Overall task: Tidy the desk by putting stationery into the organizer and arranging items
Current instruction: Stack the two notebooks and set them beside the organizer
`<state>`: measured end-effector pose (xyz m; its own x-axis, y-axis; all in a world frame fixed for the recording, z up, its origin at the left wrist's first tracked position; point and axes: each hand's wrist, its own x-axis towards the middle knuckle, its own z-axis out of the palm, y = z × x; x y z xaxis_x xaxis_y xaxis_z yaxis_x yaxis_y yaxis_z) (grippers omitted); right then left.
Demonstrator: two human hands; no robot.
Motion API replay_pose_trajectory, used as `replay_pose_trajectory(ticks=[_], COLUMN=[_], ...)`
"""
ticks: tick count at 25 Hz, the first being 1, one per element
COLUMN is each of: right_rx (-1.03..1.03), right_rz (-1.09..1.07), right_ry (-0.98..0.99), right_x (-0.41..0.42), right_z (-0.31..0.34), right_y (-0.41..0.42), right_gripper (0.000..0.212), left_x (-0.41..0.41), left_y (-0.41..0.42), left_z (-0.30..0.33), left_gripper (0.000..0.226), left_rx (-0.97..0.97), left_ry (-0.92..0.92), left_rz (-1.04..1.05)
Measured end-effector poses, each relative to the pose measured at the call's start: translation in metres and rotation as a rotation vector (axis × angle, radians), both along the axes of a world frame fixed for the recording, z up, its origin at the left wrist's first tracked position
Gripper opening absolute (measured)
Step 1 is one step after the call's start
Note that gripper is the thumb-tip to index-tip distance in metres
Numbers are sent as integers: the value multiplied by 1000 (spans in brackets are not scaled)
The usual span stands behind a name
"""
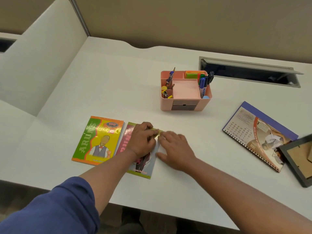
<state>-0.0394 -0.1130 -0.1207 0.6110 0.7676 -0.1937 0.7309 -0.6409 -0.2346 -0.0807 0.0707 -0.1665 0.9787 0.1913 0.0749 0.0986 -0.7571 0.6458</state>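
Two exercise notebooks lie side by side near the desk's front edge: a green and yellow notebook (98,141) on the left and a pink notebook (143,164) to its right. My left hand (142,141) lies on the pink notebook with its fingers curled over the book's top right corner. My right hand (175,149) lies flat with spread fingers beside that book's right edge, fingertips touching the same corner. A pink organizer (185,92) stands behind them, holding pens, markers, sticky notes and clips.
A spiral-bound calendar (256,134) lies at the right, with a black picture frame (298,159) overlapping its near corner. An open cable hatch (249,73) sits in the white desk (118,85) behind the organizer. A partition wall runs along the left.
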Motion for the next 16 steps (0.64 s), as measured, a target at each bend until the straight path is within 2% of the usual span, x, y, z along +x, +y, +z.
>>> replay_pose_trajectory(ticks=[4, 6, 8, 10, 13, 16], right_rx=[-75, -81, -75, -63, -28, -2], right_rz=[-3, -2, -3, -13, -43, -84], right_ry=[96, 116, 136, 160, 205, 254], right_x=[-15, -14, -12, -11, -8, -5], right_z=[-7, -5, -3, -3, -4, -1], right_y=[2, 1, 1, 1, 0, -1], right_gripper=[84, 86, 87, 88, 90, 90], left_x=[3, -1, -7, -14, -28, -41], left_y=[7, 9, 16, 32, 63, 88], left_z=[21, 33, 43, 47, 49, 52], left_gripper=[34, 33, 31, 33, 55, 74], left_rx=[-298, -340, -225, -8, 144, 164], left_ry=[165, 107, -2, -23, 251, 546], left_rz=[70, 192, 344, 537, 798, 845])
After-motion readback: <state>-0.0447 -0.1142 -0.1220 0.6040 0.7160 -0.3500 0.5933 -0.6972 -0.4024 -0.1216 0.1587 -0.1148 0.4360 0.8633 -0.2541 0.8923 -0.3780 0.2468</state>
